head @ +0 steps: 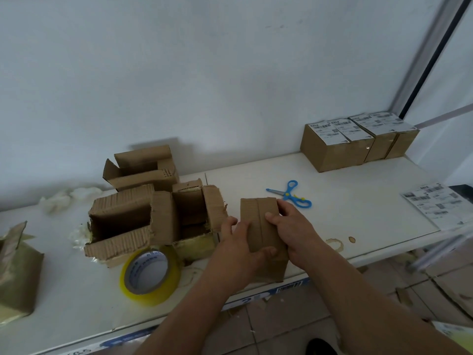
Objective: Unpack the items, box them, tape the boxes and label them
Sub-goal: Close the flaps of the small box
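White desk point(345, 201) against a pale wall carries a small closed brown cardboard box point(261, 226) at centre frame. Left hand point(238, 247) and right hand point(294, 231) both curl around it in a firm grip. Yellow-edged tape roll point(151, 275) sits lower left, blue scissors point(290, 194) just above, labelled boxes point(358, 142) upper right.

Two bare forearms, no sleeves, no watch/rings; left hand point(239, 248) & right hand point(294, 230) ungloved, nails short.
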